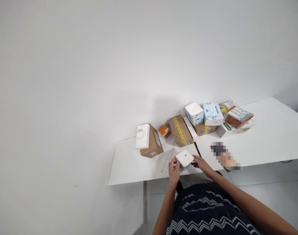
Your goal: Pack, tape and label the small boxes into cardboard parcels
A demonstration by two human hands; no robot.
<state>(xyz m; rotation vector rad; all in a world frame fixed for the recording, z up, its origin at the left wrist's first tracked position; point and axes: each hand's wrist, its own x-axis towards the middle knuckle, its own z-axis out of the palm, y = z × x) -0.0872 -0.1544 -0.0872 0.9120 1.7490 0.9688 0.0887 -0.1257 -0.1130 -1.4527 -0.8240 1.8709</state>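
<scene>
A small white tissue box (185, 157) with a blue mark on top is held near the table's front edge. My left hand (173, 170) grips its left side, thumb toward me. At the box's right side, the fingers of my right hand (199, 163) are closed against it, and part of them is hidden. Just beyond my right hand lies a thin black stick-like object (197, 149). A brown carton with yellow tape (180, 131) stands behind the held box.
Left on the white table (125, 163), a white flat box (142, 136) leans on a brown carton (152, 143), near an orange box (164, 131). Tissue boxes (213, 113) are stacked at the back, beside food cartons (238, 117). A blurred item (224, 156) lies right.
</scene>
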